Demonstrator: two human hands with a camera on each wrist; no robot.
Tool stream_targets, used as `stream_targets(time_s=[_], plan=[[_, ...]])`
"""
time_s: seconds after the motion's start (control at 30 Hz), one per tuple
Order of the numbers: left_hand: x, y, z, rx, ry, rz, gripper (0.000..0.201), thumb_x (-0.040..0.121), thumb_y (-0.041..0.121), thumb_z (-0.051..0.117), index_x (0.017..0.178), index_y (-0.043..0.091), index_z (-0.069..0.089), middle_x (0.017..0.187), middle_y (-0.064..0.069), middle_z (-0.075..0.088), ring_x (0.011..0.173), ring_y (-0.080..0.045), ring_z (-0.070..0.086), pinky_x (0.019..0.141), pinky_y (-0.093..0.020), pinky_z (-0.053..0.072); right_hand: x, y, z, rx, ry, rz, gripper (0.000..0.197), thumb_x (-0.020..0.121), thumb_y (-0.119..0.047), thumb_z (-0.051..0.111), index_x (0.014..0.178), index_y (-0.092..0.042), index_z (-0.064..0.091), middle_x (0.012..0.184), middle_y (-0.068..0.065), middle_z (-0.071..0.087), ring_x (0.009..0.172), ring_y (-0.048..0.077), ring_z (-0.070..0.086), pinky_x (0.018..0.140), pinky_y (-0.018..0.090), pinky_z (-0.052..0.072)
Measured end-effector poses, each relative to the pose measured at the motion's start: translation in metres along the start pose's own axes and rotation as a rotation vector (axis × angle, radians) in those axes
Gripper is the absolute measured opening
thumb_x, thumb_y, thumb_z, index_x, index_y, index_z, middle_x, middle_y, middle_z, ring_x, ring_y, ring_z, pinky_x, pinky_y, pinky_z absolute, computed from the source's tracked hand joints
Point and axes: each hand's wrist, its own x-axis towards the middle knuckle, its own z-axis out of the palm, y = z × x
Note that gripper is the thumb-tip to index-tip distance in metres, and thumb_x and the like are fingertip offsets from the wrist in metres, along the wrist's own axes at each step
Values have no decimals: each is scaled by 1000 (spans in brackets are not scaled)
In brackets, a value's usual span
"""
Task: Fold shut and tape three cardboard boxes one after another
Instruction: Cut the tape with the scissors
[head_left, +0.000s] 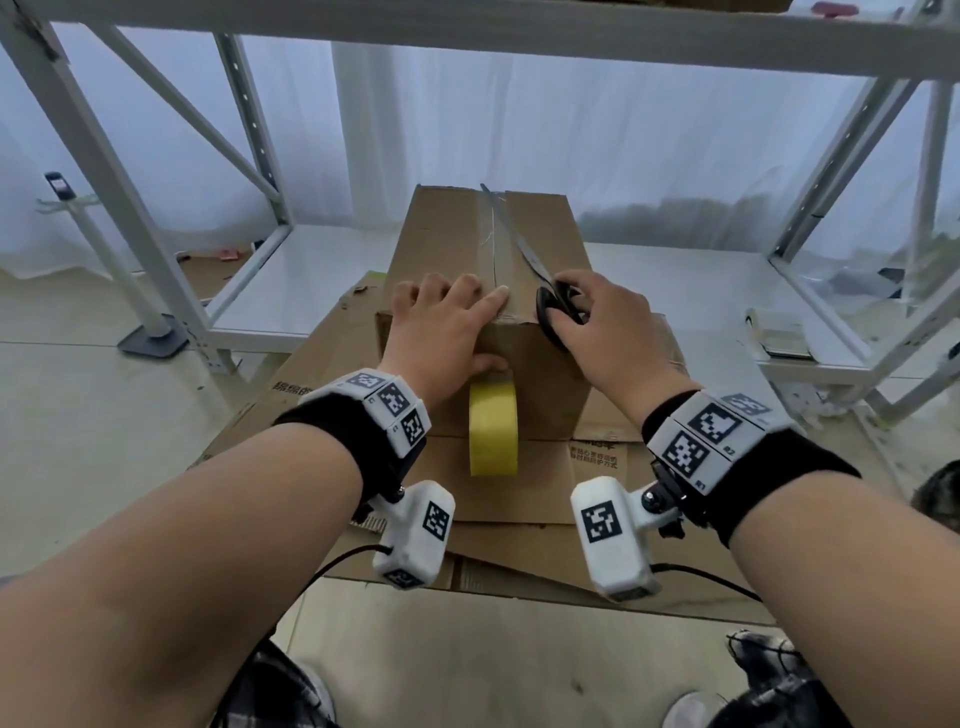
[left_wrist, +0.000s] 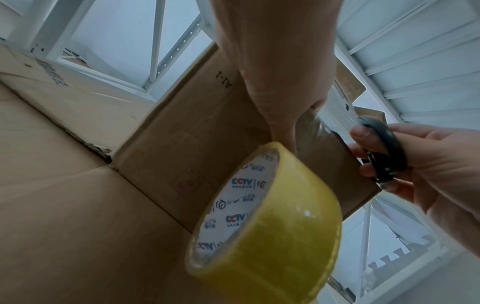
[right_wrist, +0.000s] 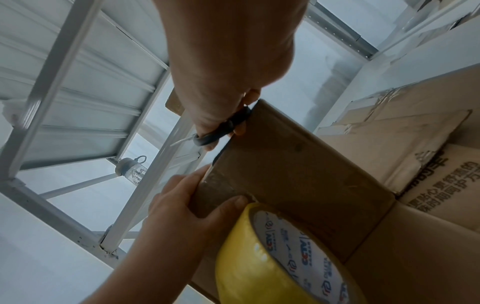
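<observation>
L hand (head_left: 441, 325) flat on box (head_left: 488, 249) near edge, thumb by tape roll (head_left: 493, 428) (yellow) | R hand (head_left: 602, 332) grips scissors (head_left: 556, 304)

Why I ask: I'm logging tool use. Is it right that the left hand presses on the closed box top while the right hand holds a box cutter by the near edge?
Not quite: the right hand holds black-handled scissors, as the head view shows. The left hand does press the box top.

White metal shelving (head_left: 156, 156), pale tiled floor (head_left: 78, 415), white curtain (head_left: 571, 130).
</observation>
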Motion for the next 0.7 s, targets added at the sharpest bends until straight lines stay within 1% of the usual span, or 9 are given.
stream_targets(time_s=[0.1, 0.2, 0.27, 0.33, 0.43, 0.47, 0.53, 0.63, 0.7], plan=[[1, 1, 0, 1, 19, 18, 70, 85, 64, 49, 146, 34, 30, 138, 4, 42, 125, -26, 35, 102, -44, 25, 0, 3, 3, 24, 20, -16, 37, 91, -28, 62, 126, -17, 59, 116, 3, 68, 110, 16, 62, 97, 28, 45], [-1, -1, -4, -94, 29, 33, 58, 91, 56, 45, 144, 34, 36, 142, 6, 44, 128, -25, 34, 104, -41, 23, -3, 2, 2, 67, 0, -15, 37, 92, -25, 61, 127, -16, 58, 118, 2, 66, 110, 14, 61, 89, 18, 41], [-6, -2, -9, -227, 79, 63, 45, 97, 45, 43, 139, 31, 47, 139, 5, 50, 126, -24, 39, 104, -41, 26, -7, 1, -3, 152, -5, -2, 35, 91, -24, 64, 125, -17, 59, 108, 0, 67, 99, 11, 61, 84, 17, 43], [-15, -2, -14, -343, 166, 75, 34, 97, 35, 48, 127, 24, 61, 126, -1, 59, 116, -25, 46, 98, -38, 35, -11, 2, -9, 306, -33, 7, 31, 85, -26, 72, 114, -20, 62, 85, -1, 62, 76, 10, 56, 72, 23, 46], [-29, -2, -21, -543, 215, -68, 21, 93, 31, 58, 105, 16, 65, 98, 0, 52, 85, -11, 49, 77, -21, 39, -20, 7, -22, 438, -222, 36, 28, 77, -27, 79, 98, -24, 61, 70, 8, 53, 66, 20, 52, 68, 33, 49], [-34, -2, -24, -611, 180, -135, 17, 92, 31, 60, 100, 16, 59, 91, 3, 50, 76, -6, 48, 69, -17, 39, -24, 8, -25, 428, -303, 45, 27, 77, -25, 79, 97, -24, 61, 70, 9, 52, 66, 21, 51, 67, 30, 48], [-40, -2, -24, -716, 33, -269, 27, 90, 35, 63, 102, 17, 46, 85, 4, 52, 71, -5, 49, 61, -16, 39, -32, 10, -28, 384, -445, 71, 26, 78, -23, 77, 99, -19, 62, 69, 7, 50, 66, 19, 47, 64, 23, 43], [-45, 3, -23, -995, -232, -485, 47, 87, 36, 67, 112, 15, 34, 99, -7, 58, 83, -16, 62, 67, -26, 53, -39, 18, -29, 297, -585, 147, 34, 79, -23, 77, 107, -11, 61, 73, 7, 54, 70, 20, 50, 69, 27, 45], [-47, 12, -21, -1211, -292, -596, 49, 87, 29, 68, 115, 14, 31, 108, -14, 57, 89, -24, 66, 72, -34, 58, -41, 25, -30, 267, -646, 215, 37, 80, -21, 76, 111, -11, 59, 77, 5, 56, 73, 19, 55, 72, 26, 48]])
